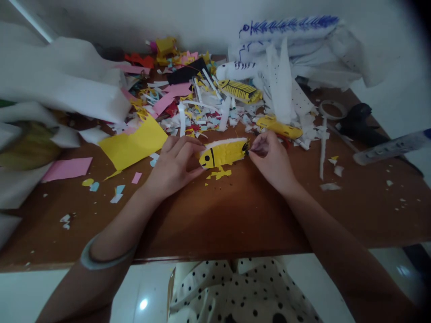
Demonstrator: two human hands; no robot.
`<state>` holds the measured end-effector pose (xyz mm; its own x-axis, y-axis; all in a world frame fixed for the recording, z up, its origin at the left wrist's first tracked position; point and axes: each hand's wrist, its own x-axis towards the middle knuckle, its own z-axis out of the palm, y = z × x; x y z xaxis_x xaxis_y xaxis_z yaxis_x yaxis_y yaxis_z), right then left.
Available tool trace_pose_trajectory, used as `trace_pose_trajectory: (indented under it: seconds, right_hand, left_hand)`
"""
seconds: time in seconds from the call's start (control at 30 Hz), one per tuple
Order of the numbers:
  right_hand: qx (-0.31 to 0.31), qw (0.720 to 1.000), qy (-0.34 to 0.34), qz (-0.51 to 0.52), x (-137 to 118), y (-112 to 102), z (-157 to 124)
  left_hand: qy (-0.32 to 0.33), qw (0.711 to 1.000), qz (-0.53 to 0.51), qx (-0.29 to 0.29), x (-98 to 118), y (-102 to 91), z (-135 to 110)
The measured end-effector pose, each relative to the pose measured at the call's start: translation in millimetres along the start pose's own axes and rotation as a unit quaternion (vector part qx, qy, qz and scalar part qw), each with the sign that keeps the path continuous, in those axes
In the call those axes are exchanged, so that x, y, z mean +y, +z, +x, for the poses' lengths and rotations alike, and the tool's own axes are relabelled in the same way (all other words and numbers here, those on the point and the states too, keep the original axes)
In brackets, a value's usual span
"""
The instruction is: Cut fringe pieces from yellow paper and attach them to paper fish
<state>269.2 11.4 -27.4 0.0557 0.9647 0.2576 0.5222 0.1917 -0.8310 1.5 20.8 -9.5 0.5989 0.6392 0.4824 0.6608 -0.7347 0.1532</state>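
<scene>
A yellow paper fish [227, 153] lies on the brown table, with a black eye, a black band behind the head and a white strip along its upper edge. My left hand [178, 161] grips it at the head end, thumb below and fingers above. At the tail, where black marks show, the thumb and fingertips of my right hand [271, 156] are pinched together. A small dark bit shows at those fingertips; whether it is part of the tail I cannot tell. Torn yellow scraps [220, 173] lie just below the fish.
Behind the fish spreads a heap of paper scraps [202, 112], with another yellow fish [240, 91] on it. A yellow sheet [133, 142] lies left, white foam-like wrapping [90, 89] beyond. To the right are a tape roll [332, 109], a black glue gun [358, 121] and a clear tube [393, 147].
</scene>
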Motion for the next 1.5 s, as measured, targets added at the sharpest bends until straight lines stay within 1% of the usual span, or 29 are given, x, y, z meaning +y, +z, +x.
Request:
trace_pose_trajectory:
  seconds: [0.23,0.4,0.53,0.67,0.87,0.97,1.07,1.2,1.3,1.43,1.5]
  right_hand:
    - [-0.012,1.000,-0.005,0.017,2.4,5.2,-1.6]
    - [0.006,1.000,-0.019,0.007,4.2,6.9,-1.7]
    - [0.009,1.000,-0.014,0.015,2.9,7.2,-1.0]
    - [0.017,0.999,-0.015,0.030,4.5,9.0,0.1]
    - [0.024,0.998,0.017,0.050,7.9,10.8,2.4]
    - [0.028,0.997,0.023,0.065,8.6,11.4,3.2]
    - [0.031,0.996,0.028,0.085,10.3,12.6,3.5]
    - [0.042,0.993,0.031,0.110,13.9,14.4,4.0]
    - [0.062,0.991,0.022,0.115,15.1,14.0,4.6]
    - [0.095,0.987,-0.010,0.128,12.3,11.6,4.1]
    - [0.089,0.986,-0.012,0.137,10.0,11.1,2.8]
  left_hand:
    - [-0.012,1.000,-0.010,-0.002,-3.9,1.8,-0.8]
    - [-0.031,0.999,-0.019,-0.008,-4.9,3.1,-0.6]
    - [-0.021,1.000,-0.017,-0.001,-4.7,3.1,-0.2]
    - [-0.021,1.000,-0.016,-0.008,-4.8,3.1,-0.1]
    - [-0.028,0.999,-0.020,-0.003,-6.8,5.7,-0.5]
    - [-0.029,0.999,-0.017,-0.005,-7.5,5.9,-0.7]
    - [-0.044,0.999,-0.014,-0.019,-7.3,5.4,-1.0]
    - [-0.055,0.998,-0.008,-0.020,-7.1,5.3,-1.7]
    - [-0.057,0.998,-0.008,-0.024,-7.6,5.9,-1.7]
    - [-0.048,0.999,-0.014,-0.014,-8.0,6.7,-0.8]
    - [-0.045,0.999,-0.017,-0.013,-7.8,6.6,-0.4]
